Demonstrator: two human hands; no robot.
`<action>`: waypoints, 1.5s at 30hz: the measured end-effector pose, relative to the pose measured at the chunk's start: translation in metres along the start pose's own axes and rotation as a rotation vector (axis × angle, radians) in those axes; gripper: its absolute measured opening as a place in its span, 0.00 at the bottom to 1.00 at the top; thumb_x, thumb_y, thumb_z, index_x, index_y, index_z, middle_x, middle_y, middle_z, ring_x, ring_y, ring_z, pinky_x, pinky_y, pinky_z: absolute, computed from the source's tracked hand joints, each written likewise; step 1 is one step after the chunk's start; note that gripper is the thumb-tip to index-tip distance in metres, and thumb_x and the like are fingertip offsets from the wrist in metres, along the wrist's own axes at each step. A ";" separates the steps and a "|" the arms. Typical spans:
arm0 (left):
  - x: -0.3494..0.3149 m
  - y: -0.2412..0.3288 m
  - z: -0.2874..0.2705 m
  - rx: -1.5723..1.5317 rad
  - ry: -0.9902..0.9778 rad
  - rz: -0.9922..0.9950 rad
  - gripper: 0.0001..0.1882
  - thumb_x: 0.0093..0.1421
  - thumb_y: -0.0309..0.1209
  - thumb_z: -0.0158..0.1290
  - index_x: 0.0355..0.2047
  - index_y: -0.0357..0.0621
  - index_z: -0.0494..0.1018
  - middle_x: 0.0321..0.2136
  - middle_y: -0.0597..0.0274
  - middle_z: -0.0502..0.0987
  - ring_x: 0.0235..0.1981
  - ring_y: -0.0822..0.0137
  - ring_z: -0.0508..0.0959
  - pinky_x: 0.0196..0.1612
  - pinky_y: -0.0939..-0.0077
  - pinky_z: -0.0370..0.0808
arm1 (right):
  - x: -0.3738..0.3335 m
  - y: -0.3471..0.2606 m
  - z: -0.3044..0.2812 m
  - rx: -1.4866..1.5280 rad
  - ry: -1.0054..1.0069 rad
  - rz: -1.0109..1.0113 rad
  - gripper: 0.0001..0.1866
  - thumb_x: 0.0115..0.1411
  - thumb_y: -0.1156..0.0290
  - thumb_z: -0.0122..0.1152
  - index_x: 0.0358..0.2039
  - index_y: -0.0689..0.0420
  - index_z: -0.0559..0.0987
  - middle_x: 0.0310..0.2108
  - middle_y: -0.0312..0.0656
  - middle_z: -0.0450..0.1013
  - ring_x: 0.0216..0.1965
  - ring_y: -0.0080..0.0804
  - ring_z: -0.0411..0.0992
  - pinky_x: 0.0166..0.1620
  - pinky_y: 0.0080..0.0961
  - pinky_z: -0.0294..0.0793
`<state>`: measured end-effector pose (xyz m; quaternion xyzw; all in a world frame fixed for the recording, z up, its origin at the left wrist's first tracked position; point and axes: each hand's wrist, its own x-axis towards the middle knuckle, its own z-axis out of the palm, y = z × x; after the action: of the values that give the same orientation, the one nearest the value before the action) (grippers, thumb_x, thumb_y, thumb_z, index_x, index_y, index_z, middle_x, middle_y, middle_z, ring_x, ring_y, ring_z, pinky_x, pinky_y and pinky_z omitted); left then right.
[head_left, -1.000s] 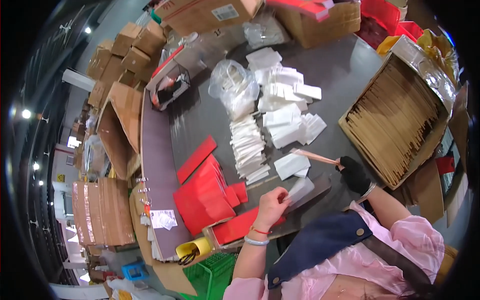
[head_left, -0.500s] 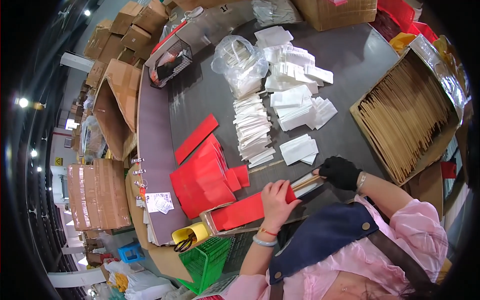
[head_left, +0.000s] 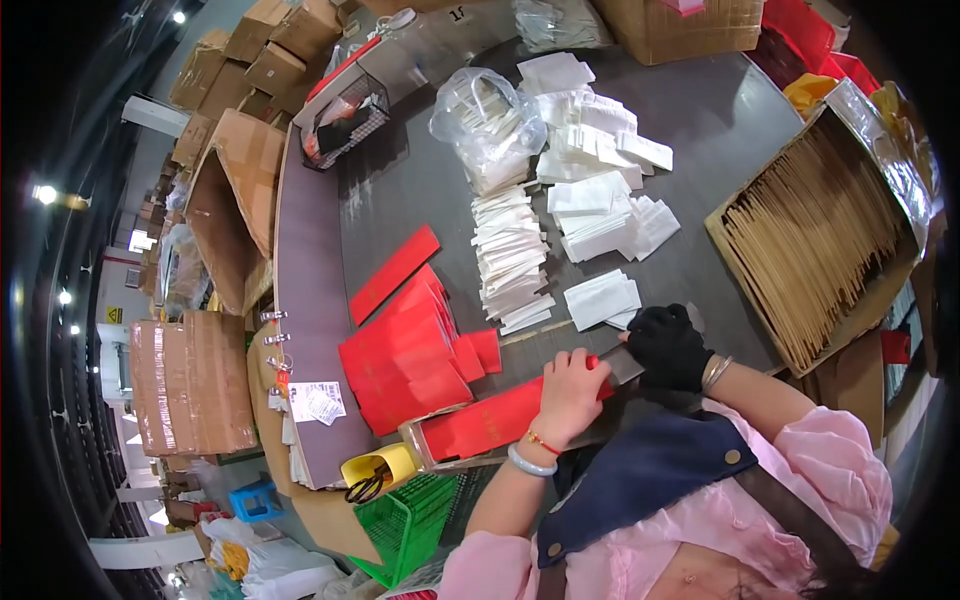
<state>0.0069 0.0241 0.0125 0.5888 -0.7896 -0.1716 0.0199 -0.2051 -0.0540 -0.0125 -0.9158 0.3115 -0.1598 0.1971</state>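
Note:
My bare left hand [head_left: 570, 397] is closed on a long red paper sleeve [head_left: 490, 417], its thumb and fingers around the sleeve's right end. The sleeve lies in a shallow tray at the table's near edge. My right hand [head_left: 668, 350], in a black fingerless glove, is beside the near corner of a small stack of white paper packets [head_left: 602, 299]. Its fingers are curled, and what they hold, if anything, is hidden. Several more red sleeves [head_left: 405, 350] are fanned out to the left.
Heaps of white packets [head_left: 590, 215] and a clear plastic bag [head_left: 487, 120] cover the table's middle. A carton of brown strips [head_left: 820, 240] stands at right. A black wire basket [head_left: 345, 125] sits far left. A yellow holder with scissors [head_left: 385, 465] is at the near left edge.
The thin wooden sticks my right hand held at the sleeve's open end are out of sight. My right hand has shifted slightly toward the white packets; my left has moved right along the sleeve.

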 end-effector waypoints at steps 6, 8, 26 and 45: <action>-0.020 -0.075 -0.076 0.014 0.118 0.020 0.15 0.41 0.26 0.60 0.33 0.46 0.75 0.42 0.51 0.71 0.44 0.49 0.71 0.45 0.55 0.71 | -0.009 0.016 -0.032 -0.002 0.167 0.130 0.32 0.36 0.54 0.74 0.42 0.51 0.74 0.33 0.41 0.70 0.39 0.46 0.70 0.48 0.42 0.63; -0.025 -0.094 -0.071 0.060 0.247 0.011 0.15 0.42 0.26 0.60 0.33 0.45 0.75 0.42 0.51 0.71 0.43 0.49 0.71 0.45 0.51 0.71 | -0.010 0.014 -0.037 0.002 0.123 0.155 0.32 0.36 0.54 0.74 0.42 0.52 0.74 0.35 0.41 0.71 0.40 0.46 0.70 0.49 0.42 0.63; -0.039 -0.038 0.038 -0.329 0.418 -0.559 0.47 0.45 0.53 0.67 0.59 0.39 0.64 0.59 0.49 0.65 0.62 0.49 0.61 0.65 0.35 0.42 | 0.027 -0.033 0.031 -0.064 -0.313 -0.014 0.34 0.45 0.43 0.65 0.48 0.54 0.75 0.45 0.46 0.71 0.48 0.46 0.68 0.54 0.47 0.60; 0.023 -0.128 0.037 -0.172 0.433 -0.252 0.04 0.54 0.29 0.58 0.29 0.43 0.75 0.29 0.53 0.76 0.36 0.50 0.76 0.39 0.59 0.74 | -0.050 0.048 -0.048 0.150 0.408 0.368 0.15 0.50 0.75 0.66 0.41 0.58 0.79 0.34 0.45 0.75 0.40 0.46 0.74 0.46 0.32 0.74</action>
<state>0.1094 -0.0199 -0.0635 0.7018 -0.6698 -0.1092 0.2167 -0.2871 -0.0695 -0.0009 -0.7756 0.4931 -0.3249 0.2232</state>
